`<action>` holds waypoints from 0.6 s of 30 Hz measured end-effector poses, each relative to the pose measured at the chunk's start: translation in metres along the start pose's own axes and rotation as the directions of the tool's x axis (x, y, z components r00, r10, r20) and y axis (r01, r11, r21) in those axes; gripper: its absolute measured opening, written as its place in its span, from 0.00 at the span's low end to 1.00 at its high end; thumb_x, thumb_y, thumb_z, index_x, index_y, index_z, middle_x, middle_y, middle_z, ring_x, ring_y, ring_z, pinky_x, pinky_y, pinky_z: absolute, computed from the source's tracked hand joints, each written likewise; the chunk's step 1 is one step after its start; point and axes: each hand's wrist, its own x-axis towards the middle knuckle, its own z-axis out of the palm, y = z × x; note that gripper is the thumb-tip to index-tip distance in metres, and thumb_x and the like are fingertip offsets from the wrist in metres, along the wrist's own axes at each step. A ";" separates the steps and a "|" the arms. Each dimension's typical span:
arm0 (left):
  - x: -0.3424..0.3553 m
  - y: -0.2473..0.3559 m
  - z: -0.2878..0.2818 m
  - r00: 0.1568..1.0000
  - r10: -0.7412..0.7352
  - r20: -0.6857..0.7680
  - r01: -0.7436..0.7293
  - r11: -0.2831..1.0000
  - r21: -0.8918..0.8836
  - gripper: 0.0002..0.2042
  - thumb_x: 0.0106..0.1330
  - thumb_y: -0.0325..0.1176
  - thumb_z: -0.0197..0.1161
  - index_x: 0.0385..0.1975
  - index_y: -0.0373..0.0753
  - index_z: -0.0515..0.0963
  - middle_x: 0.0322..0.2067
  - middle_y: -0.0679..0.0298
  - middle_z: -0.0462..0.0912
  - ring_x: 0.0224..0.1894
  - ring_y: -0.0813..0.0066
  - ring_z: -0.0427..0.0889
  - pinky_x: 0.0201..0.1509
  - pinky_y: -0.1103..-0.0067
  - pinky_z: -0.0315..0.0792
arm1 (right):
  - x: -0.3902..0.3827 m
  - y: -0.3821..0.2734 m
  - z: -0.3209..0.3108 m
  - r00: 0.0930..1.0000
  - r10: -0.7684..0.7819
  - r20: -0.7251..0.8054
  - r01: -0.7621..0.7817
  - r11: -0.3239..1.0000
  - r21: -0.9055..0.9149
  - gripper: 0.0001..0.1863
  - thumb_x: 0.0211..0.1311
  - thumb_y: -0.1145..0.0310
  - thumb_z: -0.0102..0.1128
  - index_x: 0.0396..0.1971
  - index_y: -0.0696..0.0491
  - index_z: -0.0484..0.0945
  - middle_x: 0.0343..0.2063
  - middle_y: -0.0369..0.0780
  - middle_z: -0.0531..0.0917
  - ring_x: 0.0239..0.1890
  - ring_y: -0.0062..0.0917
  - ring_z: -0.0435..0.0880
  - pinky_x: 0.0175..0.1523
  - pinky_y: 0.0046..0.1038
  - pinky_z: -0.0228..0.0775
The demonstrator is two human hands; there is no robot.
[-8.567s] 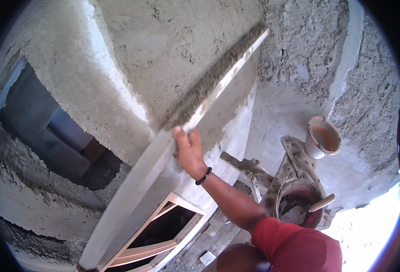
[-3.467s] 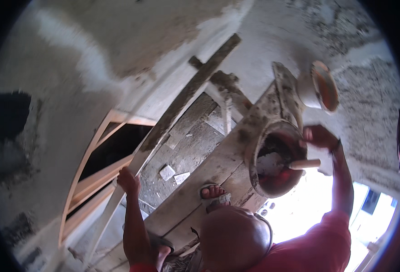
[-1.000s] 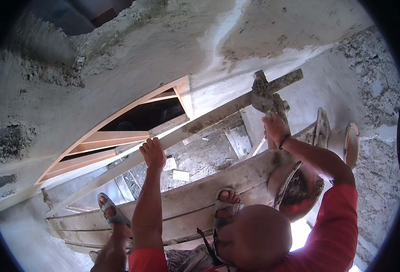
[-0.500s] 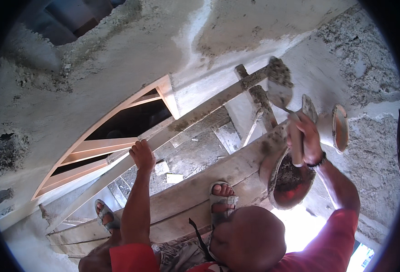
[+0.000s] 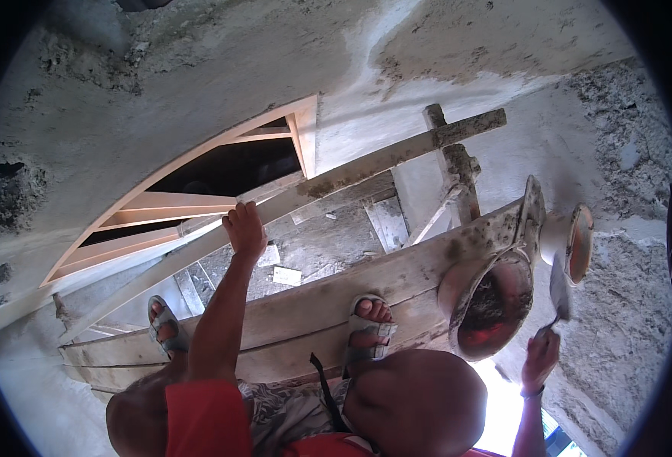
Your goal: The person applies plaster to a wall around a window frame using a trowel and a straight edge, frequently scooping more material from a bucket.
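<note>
My left hand (image 5: pixel 244 228) grips a long straight wooden board (image 5: pixel 332 179), its far end crusted with mortar, running diagonally along the plastered wall. My right hand (image 5: pixel 541 358), at the lower right, is closed on a trowel (image 5: pixel 559 286), its metal blade pointing up beside a pale bucket (image 5: pixel 576 240). Left of the trowel is a larger dirty bucket (image 5: pixel 492 301) with a reddish inside and dark mix in it. Both rest by a plank platform (image 5: pixel 275 320), where my sandalled feet (image 5: pixel 370 327) stand, my bare knees below them.
An arched pinkish window frame (image 5: pixel 183 209) with dark openings is set in the rough wall (image 5: pixel 237 61). Mortar-caked timber supports (image 5: pixel 458 167) cross behind the buckets. A dusty floor with scraps (image 5: pixel 286 276) shows under the platform. Bright light comes from the lower right.
My right hand has moved down and right with the trowel, whose blade no longer shows its lump of mortar. My left hand stays on the board, slightly higher in view than half a second ago.
</note>
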 end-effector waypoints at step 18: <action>0.002 0.004 -0.007 0.998 -0.032 0.058 0.034 0.999 -0.039 0.21 0.47 0.31 0.64 0.41 0.41 0.66 0.39 0.59 0.68 0.43 0.61 0.69 0.51 0.63 0.60 | 0.162 -0.236 0.245 0.534 -0.280 0.798 -0.577 0.569 0.586 0.13 0.60 0.62 0.51 0.30 0.55 0.61 0.14 0.38 0.70 0.12 0.21 0.74 0.14 0.25 0.67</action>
